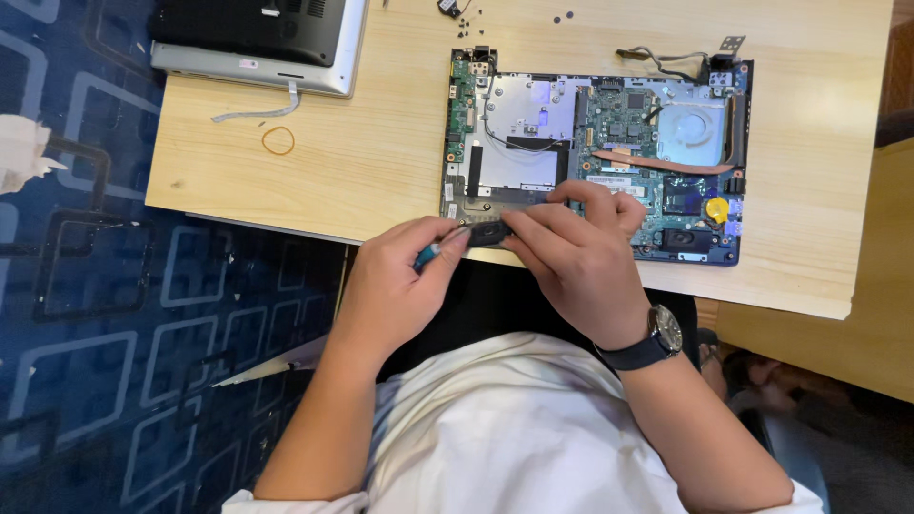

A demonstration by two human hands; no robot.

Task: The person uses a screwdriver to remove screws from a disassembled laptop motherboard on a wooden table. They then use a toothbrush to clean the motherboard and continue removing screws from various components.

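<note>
An opened laptop base [595, 152] lies on the wooden table [381, 162], its circuit board, fan and metal plate exposed. Both hands meet at its near left corner over a small black part [487, 232]. My left hand [395, 286] pinches the part's left end and also holds a teal-handled tool [427, 255] in its fingers. My right hand [581, 257], with a wristwatch on the wrist, grips the part's right end with its fingertips.
A detached laptop lid or cover [257, 43] with a flat ribbon cable lies at the table's far left. A rubber band [278, 141] rests near it. Small screws [564, 16] are scattered at the far edge. Blue patterned carpet [95, 333] lies to the left.
</note>
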